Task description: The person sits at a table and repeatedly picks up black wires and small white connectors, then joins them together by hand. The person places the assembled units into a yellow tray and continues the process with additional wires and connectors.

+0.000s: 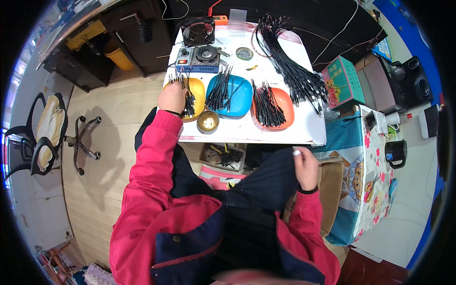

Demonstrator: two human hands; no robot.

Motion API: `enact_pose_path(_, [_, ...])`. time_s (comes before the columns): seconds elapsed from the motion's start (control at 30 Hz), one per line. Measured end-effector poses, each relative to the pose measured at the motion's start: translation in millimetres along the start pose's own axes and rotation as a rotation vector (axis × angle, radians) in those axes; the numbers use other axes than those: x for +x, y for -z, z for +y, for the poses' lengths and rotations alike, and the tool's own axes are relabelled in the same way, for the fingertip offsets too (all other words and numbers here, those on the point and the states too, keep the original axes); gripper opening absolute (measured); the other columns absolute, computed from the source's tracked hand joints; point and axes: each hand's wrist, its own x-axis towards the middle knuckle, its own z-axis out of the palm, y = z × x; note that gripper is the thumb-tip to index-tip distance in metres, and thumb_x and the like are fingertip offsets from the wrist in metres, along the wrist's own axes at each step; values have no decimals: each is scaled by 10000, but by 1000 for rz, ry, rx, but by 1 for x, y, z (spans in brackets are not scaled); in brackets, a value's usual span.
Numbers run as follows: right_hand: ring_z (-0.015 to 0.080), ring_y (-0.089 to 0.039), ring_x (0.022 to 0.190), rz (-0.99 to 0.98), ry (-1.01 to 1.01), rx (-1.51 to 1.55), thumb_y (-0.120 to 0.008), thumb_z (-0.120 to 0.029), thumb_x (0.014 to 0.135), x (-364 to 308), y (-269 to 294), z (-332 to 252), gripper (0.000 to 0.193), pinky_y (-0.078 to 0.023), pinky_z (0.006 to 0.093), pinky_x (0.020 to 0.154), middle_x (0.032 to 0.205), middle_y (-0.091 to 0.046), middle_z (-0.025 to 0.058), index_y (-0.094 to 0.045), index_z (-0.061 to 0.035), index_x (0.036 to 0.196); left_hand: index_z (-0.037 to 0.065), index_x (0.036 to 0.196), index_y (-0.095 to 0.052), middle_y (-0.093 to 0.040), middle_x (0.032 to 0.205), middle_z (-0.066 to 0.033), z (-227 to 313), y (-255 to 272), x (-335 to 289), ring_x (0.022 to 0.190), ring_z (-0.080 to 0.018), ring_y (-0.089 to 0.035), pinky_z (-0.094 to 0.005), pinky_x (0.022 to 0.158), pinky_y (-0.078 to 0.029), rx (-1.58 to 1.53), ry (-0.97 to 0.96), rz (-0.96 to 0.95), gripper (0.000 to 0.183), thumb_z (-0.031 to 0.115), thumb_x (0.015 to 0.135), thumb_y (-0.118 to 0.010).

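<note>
At the near left of the white table, my left hand [172, 99] is closed on black cables over the yellow tray [199, 86]; its fingertips are partly hidden. More cables lie in that tray. The blue tray [242, 99] and the orange tray [283, 100] to its right each hold a bunch of short black cables. My right hand [306, 167] is over my right thigh, off the table, with its fingers curled. A small white piece [297, 152] shows at its fingertips; I cannot tell whether it is held or worn. A round gold-coloured tin [208, 122] stands between the yellow and blue trays.
A blue heating device [197, 61] and a black fan [198, 33] stand at the back left. A long bundle of black cables [289, 66] crosses the back right, near a round glass dish [244, 53]. A cardboard box [331, 190] stands right of my leg.
</note>
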Motion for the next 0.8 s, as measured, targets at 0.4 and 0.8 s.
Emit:
enact_pose_path(0.4, [415,-644,723,-205,259,-182,-610,-209,828,159,-152,-134,268,-525,494,697,749,-651,242,-672,35,737,-28,866,-657,-627,720,-65,-27,27,-17,642,-119,-588,-271,590,-468,-934,54,244,165,134,878,-683])
enact_pose_path(0.8, [363,-664,712,-116,124,-79,-674,-212,759,158,-159,-134,220,-526,442,683,706,-663,192,-669,-2,694,35,1081,-522,-513,672,-13,25,77,-98,490,-47,-368,-171,446,-274,-1829,168,-373,132,127,1029,-443])
